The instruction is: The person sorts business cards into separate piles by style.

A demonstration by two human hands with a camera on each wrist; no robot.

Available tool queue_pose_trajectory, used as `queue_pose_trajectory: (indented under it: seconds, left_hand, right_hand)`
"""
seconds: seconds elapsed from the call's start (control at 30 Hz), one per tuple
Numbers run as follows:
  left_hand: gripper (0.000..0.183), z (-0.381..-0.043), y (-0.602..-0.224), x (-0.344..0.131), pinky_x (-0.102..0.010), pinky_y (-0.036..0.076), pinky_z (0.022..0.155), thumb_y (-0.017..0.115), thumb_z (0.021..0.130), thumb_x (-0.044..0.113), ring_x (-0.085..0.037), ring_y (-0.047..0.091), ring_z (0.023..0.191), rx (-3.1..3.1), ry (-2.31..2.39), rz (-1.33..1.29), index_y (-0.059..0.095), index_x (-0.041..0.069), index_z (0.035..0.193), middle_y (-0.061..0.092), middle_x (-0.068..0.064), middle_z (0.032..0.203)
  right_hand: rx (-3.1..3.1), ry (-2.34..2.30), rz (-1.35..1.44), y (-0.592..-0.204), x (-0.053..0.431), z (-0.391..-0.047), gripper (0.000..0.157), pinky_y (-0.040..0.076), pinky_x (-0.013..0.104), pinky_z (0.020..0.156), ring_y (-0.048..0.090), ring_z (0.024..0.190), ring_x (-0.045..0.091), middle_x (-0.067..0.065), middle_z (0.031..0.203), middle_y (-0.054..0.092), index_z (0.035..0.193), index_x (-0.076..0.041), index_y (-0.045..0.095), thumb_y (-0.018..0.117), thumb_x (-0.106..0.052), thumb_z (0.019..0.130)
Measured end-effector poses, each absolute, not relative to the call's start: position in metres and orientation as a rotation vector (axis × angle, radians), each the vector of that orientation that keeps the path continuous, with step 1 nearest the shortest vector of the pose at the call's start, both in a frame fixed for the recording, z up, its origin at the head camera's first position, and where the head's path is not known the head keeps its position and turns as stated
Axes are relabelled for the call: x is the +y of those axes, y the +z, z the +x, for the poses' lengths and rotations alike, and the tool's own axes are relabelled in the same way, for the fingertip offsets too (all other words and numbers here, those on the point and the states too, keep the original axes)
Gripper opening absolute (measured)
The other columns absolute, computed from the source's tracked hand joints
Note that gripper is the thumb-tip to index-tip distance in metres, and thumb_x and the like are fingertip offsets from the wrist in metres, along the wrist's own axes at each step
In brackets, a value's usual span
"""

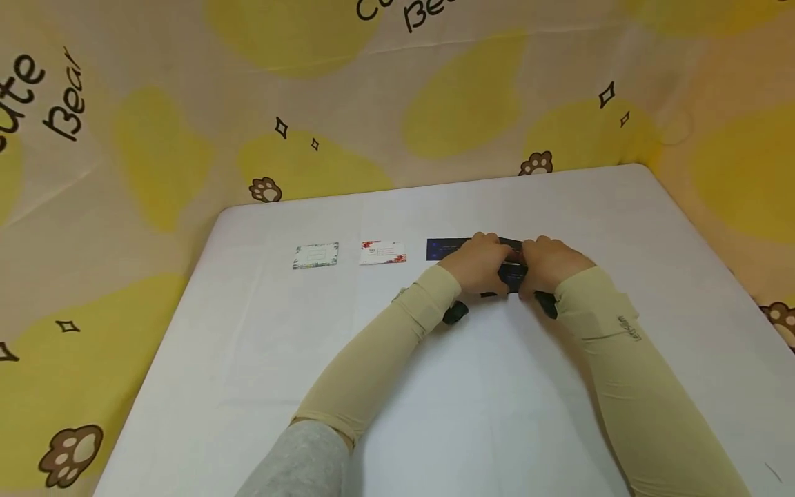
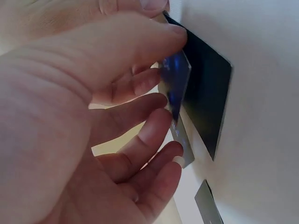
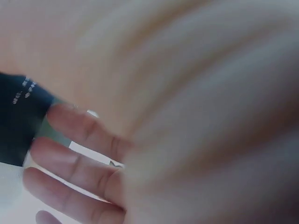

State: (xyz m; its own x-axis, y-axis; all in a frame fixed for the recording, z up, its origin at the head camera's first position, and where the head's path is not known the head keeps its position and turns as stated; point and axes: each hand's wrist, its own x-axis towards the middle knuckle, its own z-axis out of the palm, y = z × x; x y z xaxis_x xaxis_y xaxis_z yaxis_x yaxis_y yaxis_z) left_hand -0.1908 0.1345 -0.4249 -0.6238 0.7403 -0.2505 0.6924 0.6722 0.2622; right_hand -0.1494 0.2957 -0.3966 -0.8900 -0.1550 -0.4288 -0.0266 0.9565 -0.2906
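My left hand is over the middle-right of the table, beside my right hand. Between the two is a dark business card with small pale print, also visible in the right wrist view as a dark card. In the left wrist view, the left thumb and fingers pinch a dark blue card; a second dark card lies behind it. The right fingers are bent at the dark card's edge; the right thumb's grip is largely hidden. A dark blue card lies left of the left hand, partly covered by it.
To the left, a white card with red flowers and a white card with a green leafy border lie in a row on the white tabletop. A yellow patterned cloth hangs behind the table.
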Motion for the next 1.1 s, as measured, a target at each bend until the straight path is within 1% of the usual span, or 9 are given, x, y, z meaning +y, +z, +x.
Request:
queue_pose_trajectory:
  seconds: [0.13, 0.2, 0.3, 0.43, 0.57, 0.63, 0.7, 0.9, 1.1]
  left_hand:
    - [0.063, -0.191, -0.423, 0.126, -0.031, 0.049, 0.108, 0.087, 0.089, 0.044, -0.019, 0.054, 0.12, 2.573, 0.216, 1.127, 0.07, 0.019, 0.144, 0.062, -0.003, 0.134]
    - [0.059, -0.195, -0.42, 0.117, -0.031, 0.051, 0.103, 0.087, 0.088, 0.043, -0.019, 0.054, 0.116, 2.597, 0.248, 1.103, 0.072, 0.019, 0.14, 0.061, -0.003, 0.131]
    - [0.057, -0.201, -0.416, 0.099, -0.03, 0.052, 0.1, 0.086, 0.088, 0.041, -0.018, 0.055, 0.115, 2.661, 0.295, 1.05, 0.073, 0.019, 0.138, 0.061, -0.003, 0.13]
    - [0.061, -0.211, -0.413, 0.077, -0.032, 0.054, 0.104, 0.085, 0.09, 0.042, -0.019, 0.057, 0.118, 2.74, 0.371, 0.963, 0.07, 0.016, 0.143, 0.061, -0.004, 0.132]
    - [0.062, -0.221, -0.419, 0.073, -0.033, 0.053, 0.108, 0.083, 0.092, 0.04, -0.021, 0.057, 0.122, 2.748, 0.412, 0.923, 0.067, 0.016, 0.147, 0.06, -0.005, 0.137]
    - [0.061, -0.225, -0.423, 0.077, -0.033, 0.052, 0.11, 0.082, 0.094, 0.038, -0.021, 0.056, 0.125, 2.73, 0.406, 0.92, 0.065, 0.016, 0.149, 0.059, -0.005, 0.14]
    - [0.06, -0.226, -0.427, 0.081, -0.034, 0.051, 0.112, 0.08, 0.096, 0.036, -0.022, 0.056, 0.126, 2.711, 0.387, 0.92, 0.063, 0.017, 0.15, 0.058, -0.005, 0.142]
    - [0.058, -0.226, -0.429, 0.084, -0.037, 0.048, 0.117, 0.072, 0.102, 0.036, -0.023, 0.056, 0.135, 2.672, 0.355, 0.908, 0.057, 0.018, 0.156, 0.057, -0.004, 0.152]
    - [0.057, -0.228, -0.432, 0.079, -0.04, 0.049, 0.117, 0.071, 0.103, 0.036, -0.022, 0.058, 0.135, 2.669, 0.346, 0.888, 0.058, 0.018, 0.155, 0.06, -0.003, 0.151]
  right_hand:
    - [2.674, -0.405, -0.176, -0.399, 0.295, -0.151, 0.057, 0.054, 0.051, 0.09, 0.061, 0.103, 0.037, 0.024, 0.114, 0.064, 0.117, 0.007, 0.065, 0.094, -0.018, 0.075]
    - [2.713, -0.432, -0.232, -0.402, 0.293, -0.155, 0.051, 0.052, 0.053, 0.092, 0.06, 0.105, 0.037, 0.022, 0.114, 0.064, 0.115, 0.003, 0.065, 0.092, -0.019, 0.078]
    - [2.806, -0.529, -0.348, -0.41, 0.288, -0.158, 0.048, 0.051, 0.056, 0.1, 0.061, 0.112, 0.036, 0.018, 0.12, 0.066, 0.121, -0.001, 0.067, 0.088, -0.023, 0.085]
    - [2.919, -0.699, -0.498, -0.426, 0.283, -0.163, 0.053, 0.049, 0.057, 0.11, 0.06, 0.125, 0.038, 0.018, 0.136, 0.067, 0.139, -0.003, 0.064, 0.083, -0.024, 0.094]
    - [2.971, -0.731, -0.545, -0.438, 0.286, -0.166, 0.058, 0.045, 0.059, 0.116, 0.056, 0.136, 0.042, 0.021, 0.146, 0.065, 0.148, -0.003, 0.059, 0.08, -0.02, 0.097]
    - [2.974, -0.706, -0.525, -0.44, 0.288, -0.166, 0.06, 0.042, 0.061, 0.12, 0.053, 0.141, 0.044, 0.023, 0.149, 0.063, 0.15, -0.002, 0.058, 0.08, -0.019, 0.098]
    - [2.959, -0.678, -0.501, -0.44, 0.29, -0.166, 0.061, 0.041, 0.062, 0.121, 0.052, 0.143, 0.045, 0.024, 0.15, 0.062, 0.152, -0.001, 0.056, 0.079, -0.019, 0.098]
    - [2.918, -0.607, -0.464, -0.442, 0.291, -0.166, 0.061, 0.042, 0.065, 0.119, 0.053, 0.141, 0.049, 0.027, 0.15, 0.061, 0.152, 0.001, 0.055, 0.078, -0.017, 0.098]
    - [2.9, -0.596, -0.469, -0.442, 0.286, -0.171, 0.058, 0.044, 0.064, 0.118, 0.055, 0.139, 0.049, 0.028, 0.149, 0.062, 0.15, 0.001, 0.057, 0.077, -0.016, 0.099]
